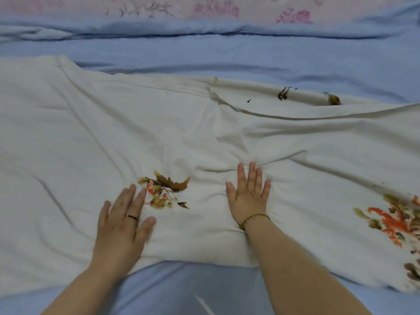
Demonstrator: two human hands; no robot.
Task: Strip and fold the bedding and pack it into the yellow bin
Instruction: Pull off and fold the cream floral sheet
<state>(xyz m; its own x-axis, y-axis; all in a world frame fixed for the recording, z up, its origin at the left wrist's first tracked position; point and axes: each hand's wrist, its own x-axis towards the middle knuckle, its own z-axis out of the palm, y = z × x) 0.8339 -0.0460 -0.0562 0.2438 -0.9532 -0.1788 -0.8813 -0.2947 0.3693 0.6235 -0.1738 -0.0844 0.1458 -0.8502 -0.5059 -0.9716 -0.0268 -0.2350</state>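
Observation:
A white sheet with brown and orange flower prints [159, 123] lies spread across the bed, wrinkled, with a folded-over edge at the far right. My left hand [123, 220] lies flat on it with straight fingers, just left of a flower print. My right hand [248, 196] presses flat on the sheet near the middle, fingers spread, and the cloth bunches ahead of the fingertips. Neither hand holds anything. The yellow bin is not in view.
A blue sheet [227, 57] covers the bed under and beyond the white one, with a rolled blue fold [159, 30] across the far side. Pink-flowered bedding [204, 7] lies at the far edge. Blue sheet also shows at the near edge [193, 289].

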